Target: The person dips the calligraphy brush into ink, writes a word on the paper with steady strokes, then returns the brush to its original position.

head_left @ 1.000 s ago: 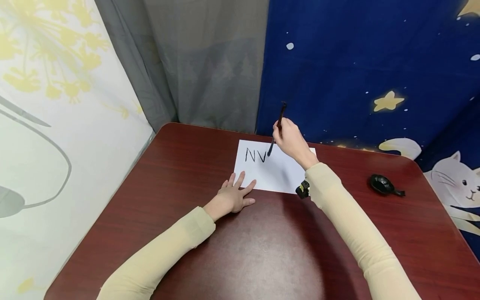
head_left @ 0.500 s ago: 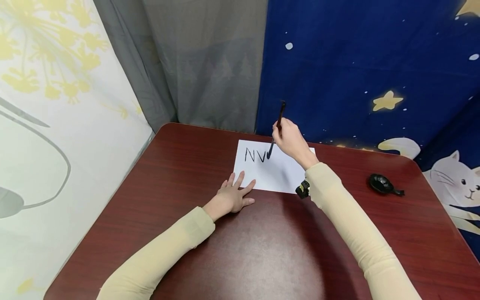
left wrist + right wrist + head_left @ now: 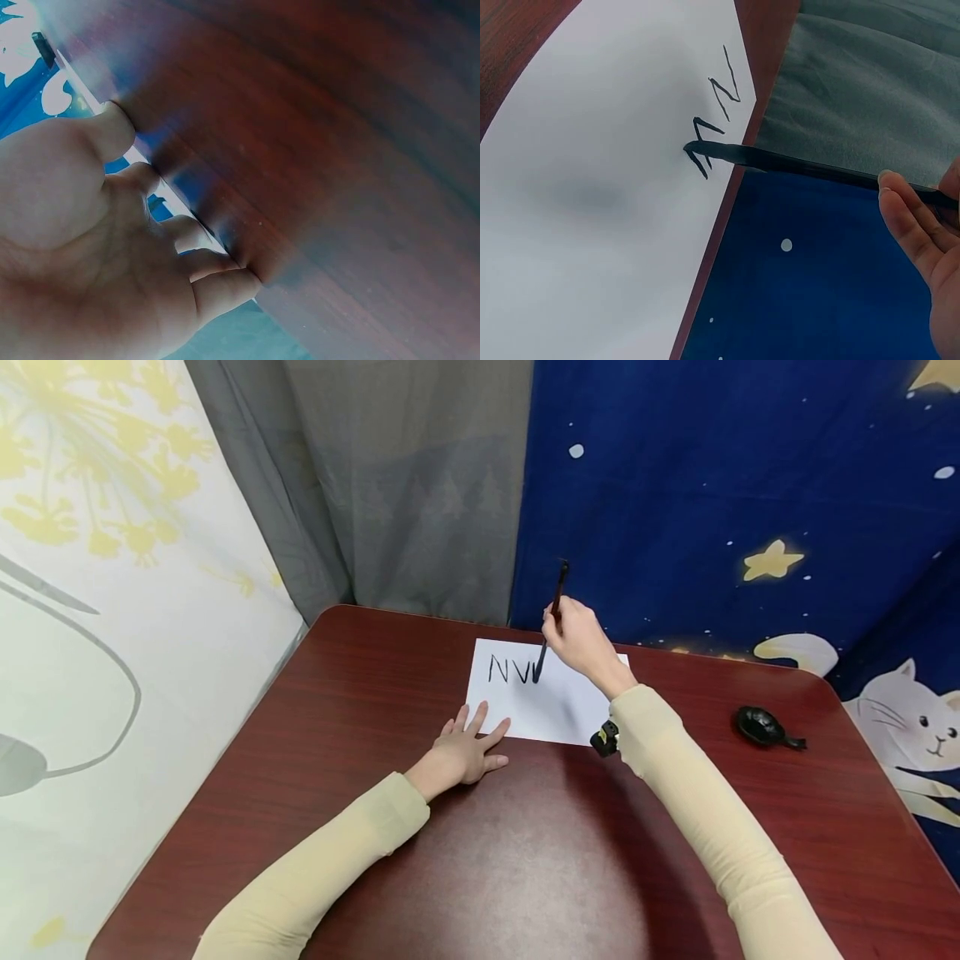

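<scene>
My right hand pinches a dark calligraphy brush by its handle, above the back part of a white sheet of paper. In the right wrist view, the black tip of the brush touches the paper at the end of a fresh stroke. Thin black letters, an N and a V with a further stroke, run along the sheet's upper left. My left hand lies with spread fingers on the sheet's near left corner and the table; the left wrist view shows its palm from below.
A small black dish with a short handle sits on the right of the reddish-brown table. Grey and blue curtains hang just behind the table's far edge. A black wrist camera hangs under the right sleeve.
The brush tip has moved down the paper, toward me, drawing a stroke to the right of the V. The left hand keeps its place on the sheet.
</scene>
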Action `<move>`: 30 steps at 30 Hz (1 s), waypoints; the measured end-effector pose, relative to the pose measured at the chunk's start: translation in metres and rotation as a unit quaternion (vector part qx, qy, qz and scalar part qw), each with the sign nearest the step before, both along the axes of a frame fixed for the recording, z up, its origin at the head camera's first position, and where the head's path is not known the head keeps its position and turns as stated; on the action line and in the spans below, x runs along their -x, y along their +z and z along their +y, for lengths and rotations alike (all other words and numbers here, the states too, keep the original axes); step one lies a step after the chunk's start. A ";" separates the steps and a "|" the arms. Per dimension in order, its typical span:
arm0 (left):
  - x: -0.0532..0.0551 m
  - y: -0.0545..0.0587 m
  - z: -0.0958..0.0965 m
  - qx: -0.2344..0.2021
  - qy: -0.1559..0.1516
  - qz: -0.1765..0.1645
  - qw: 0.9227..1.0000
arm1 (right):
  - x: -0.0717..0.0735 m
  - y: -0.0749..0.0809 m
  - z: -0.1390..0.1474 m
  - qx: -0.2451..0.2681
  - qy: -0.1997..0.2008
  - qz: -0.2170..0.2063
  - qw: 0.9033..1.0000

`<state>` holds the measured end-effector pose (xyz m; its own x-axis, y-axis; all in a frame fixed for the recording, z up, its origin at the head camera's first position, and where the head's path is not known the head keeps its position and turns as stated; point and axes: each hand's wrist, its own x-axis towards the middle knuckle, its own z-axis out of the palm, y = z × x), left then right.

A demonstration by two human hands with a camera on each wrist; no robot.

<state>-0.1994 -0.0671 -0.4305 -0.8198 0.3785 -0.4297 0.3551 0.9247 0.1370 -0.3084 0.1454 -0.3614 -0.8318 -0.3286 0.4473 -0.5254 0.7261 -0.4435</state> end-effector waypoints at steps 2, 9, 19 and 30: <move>0.000 -0.001 0.000 -0.001 0.000 0.001 1.000 | 0.000 0.000 0.000 0.000 0.000 -0.001 1.000; 0.001 0.000 0.000 0.001 -0.001 0.002 1.000 | -0.002 0.005 0.000 0.002 0.003 0.007 1.000; 0.002 0.000 0.000 0.003 -0.001 -0.003 1.000 | -0.002 0.012 0.006 0.031 -0.009 0.058 0.998; 0.001 -0.002 0.001 0.006 -0.003 0.002 1.000 | -0.001 0.003 0.012 0.027 -0.020 0.051 0.998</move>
<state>-0.2005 -0.0665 -0.4328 -0.8195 0.3782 -0.4306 0.3609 0.9242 0.1250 -0.3079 0.1573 -0.3586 -0.7926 -0.2694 0.5469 -0.5412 0.7240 -0.4278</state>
